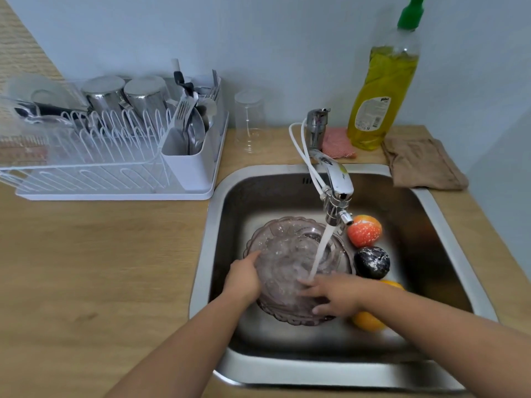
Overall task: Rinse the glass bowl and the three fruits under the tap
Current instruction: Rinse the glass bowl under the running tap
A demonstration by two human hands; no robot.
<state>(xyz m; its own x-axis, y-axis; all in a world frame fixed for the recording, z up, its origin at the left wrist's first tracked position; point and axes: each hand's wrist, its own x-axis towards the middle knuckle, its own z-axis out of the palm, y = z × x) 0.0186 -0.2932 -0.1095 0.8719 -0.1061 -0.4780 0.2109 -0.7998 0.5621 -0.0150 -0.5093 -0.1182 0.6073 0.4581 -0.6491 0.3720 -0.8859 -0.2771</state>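
Left hand (242, 278): I read the fingers as curled round the left rim of the glass bowl (283, 261), gripping it.
Right hand (334, 297): fingers spread and fairly straight, laid across the bowl's near right side; it touches the glass without closing on anything.
Glass bowl: held between both hands inside the sink (214, 225), right under the tap (337, 182). Its outline is blurred, so I cannot tell its exact tilt.
Water stream (323, 248): running, and landing in the bowl just at the right hand's fingertips.
Red fruit (364, 230): in the sink, just right of the bowl's far rim, speckled with droplets.
Dark fruit (372, 262): just in front of the red one, beside the bowl, also wet.
Orange fruit (367, 321): nearest to me, partly hidden under the right wrist.
Counter (86, 268): wooden, surrounding the sink.
Dish rack (115, 168): white, to the left, loaded with steel cups and cutlery.
Tumbler (250, 122): clear glass, between rack and tap.
Soap bottle (382, 90): yellow liquid, green cap, behind the sink; a pink sponge (336, 143) to its left, a brown cloth (422, 165) to its right.
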